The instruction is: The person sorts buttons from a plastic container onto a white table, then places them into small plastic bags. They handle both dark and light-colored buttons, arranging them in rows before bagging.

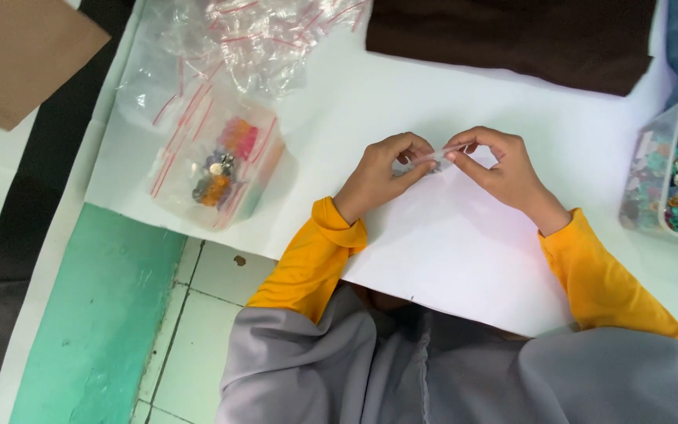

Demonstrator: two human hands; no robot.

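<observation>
In the head view, a small clear bag (435, 155) is held between both hands over a white sheet (464, 259) spread on the floor. The left hand (382, 174) is closed in a pinch on the bag's left end, thumb and fingertips pressed together. The right hand (500, 165) is pinched on the right end in the same way, so the bag is stretched flat between them, just above the sheet. What is inside the bag cannot be told; something dark shows faintly beneath it.

To the left, well apart from the hands, a pile of filled clear bags (217, 169) with red strips is laid on the sheet, coloured pieces showing through. Behind it, a heap of empty bags (253, 35) of the same kind is kept near the sheet's far edge.

At the right edge, a clear plastic box (672, 169) of mixed coloured beads is set within reach of the right hand. A dark brown cloth (512, 39) is spread along the far side, and a piece of brown card (17, 55) lies at the top left corner.

Orange sleeves (315, 263) and grey cloth are seen nearest the camera.
</observation>
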